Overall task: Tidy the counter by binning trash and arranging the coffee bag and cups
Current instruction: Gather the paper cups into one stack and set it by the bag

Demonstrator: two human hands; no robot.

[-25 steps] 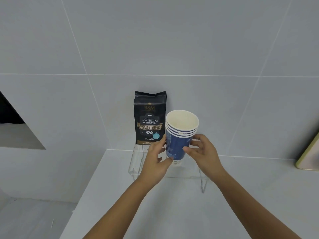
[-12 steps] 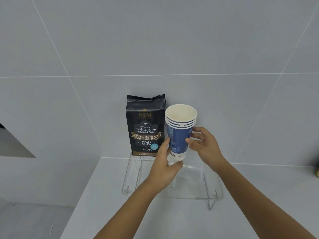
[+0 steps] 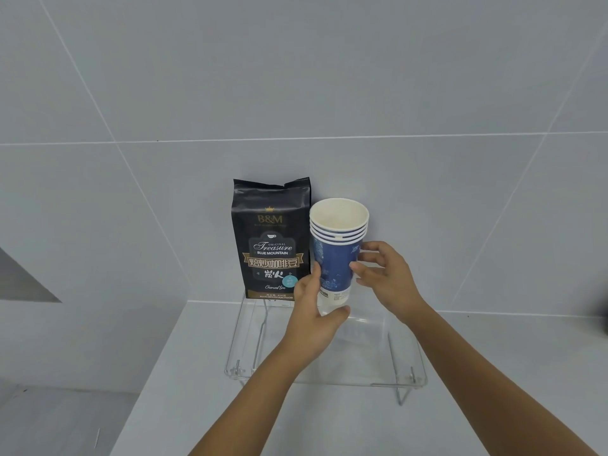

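Compared with a moment ago, the stack of cups (image 3: 337,258) has come further back and to the left, and it now stands just beside the coffee bag (image 3: 271,240), its rims right at the bag's right edge. The clear acrylic riser (image 3: 362,363) shows far more of itself than before, both front corners and its thin metal legs now in sight, and the pale object that sat at the far right edge earlier is gone from view.

The left hand (image 3: 312,311) curls around the foot of the stack, thumb tucked under the white base and fingers behind it against the bag side. The right hand (image 3: 383,274) is closed on the blue wall higher up, thumb in front and fingers wrapped round the back. Whether the bottom cup is down on the riser or a touch above it, I cannot tell, as the left hand hides the base.

The cups are paper, nested several deep, with four or so white rolled rims stacked at the top, a cream inside, a blue printed body and a white band with small print at the bottom. They lean slightly to the right. The bag is black with gold and white lettering, upright at the back left of the riser against the tiled wall (image 3: 427,93). The riser sits on the grey desk (image 3: 493,373).
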